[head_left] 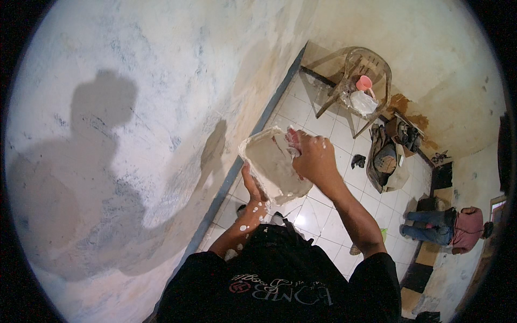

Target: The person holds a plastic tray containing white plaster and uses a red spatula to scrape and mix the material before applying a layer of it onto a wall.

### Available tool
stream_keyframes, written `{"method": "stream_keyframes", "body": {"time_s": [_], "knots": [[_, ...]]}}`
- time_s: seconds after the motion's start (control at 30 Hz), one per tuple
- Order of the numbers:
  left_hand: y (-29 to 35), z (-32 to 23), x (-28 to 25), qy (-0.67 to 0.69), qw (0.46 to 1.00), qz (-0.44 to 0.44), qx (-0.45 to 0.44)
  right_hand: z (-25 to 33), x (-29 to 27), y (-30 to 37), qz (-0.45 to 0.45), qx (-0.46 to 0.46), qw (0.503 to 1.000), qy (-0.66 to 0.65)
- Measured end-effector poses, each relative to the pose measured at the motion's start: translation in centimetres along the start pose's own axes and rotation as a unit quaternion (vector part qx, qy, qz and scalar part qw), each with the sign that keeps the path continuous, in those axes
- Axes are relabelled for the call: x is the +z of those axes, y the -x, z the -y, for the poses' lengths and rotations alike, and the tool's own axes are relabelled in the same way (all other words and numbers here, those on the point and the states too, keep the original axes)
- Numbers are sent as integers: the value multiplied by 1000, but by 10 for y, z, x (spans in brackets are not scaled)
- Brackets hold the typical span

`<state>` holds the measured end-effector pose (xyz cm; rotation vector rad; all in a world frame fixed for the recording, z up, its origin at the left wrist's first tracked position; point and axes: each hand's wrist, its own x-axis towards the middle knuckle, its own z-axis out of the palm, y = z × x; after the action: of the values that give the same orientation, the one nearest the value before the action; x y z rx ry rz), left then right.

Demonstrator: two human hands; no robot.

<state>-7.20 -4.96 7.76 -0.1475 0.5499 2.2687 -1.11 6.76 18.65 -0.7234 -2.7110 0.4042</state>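
Observation:
My left hand (254, 185) grips the near left side of a squarish plastic tub (251, 143), tilted in front of my body. White paste coats the tub's rim and inner walls. At its far right side, my right hand (316, 157) is closed round a red tool smeared with paste (292, 138). The tool's working end is mostly hidden by the hand and paste, so its exact kind does not show. White splashes dot my left wrist and forearm, and my right knuckles carry some paste.
A patchy white wall (177, 107) rises close on my left. Beyond stands a plastic armchair (389, 81) holding a pink dipper (364, 83) and white bag (363, 103). Sacks (382, 161) and a box (405, 134) lie on the tiles. Another person (466, 229) is at far right.

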Motion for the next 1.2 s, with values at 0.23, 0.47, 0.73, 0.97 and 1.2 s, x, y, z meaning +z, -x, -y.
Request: {"method": "stream_keyframes", "body": {"time_s": [0.23, 0.47, 0.73, 0.97, 1.2], "knots": [[-5, -1, -19, 30, 999, 7, -17, -35, 7, -12, 91, 43, 982, -158], [-8, -2, -20, -27, 999, 13, -18, -14, 5, 4, 97, 48, 984, -142], [-15, 4, -34, 80, 995, 42, -36, 23, -13, 15, 89, -87, 992, -34], [-10, 6, -24, -25, 998, 60, 6, 28, 1, 8, 18, -123, 991, -55], [-18, 17, -55, 80, 992, 87, -49, 33, 8, 21, 71, -146, 986, -22]]}}
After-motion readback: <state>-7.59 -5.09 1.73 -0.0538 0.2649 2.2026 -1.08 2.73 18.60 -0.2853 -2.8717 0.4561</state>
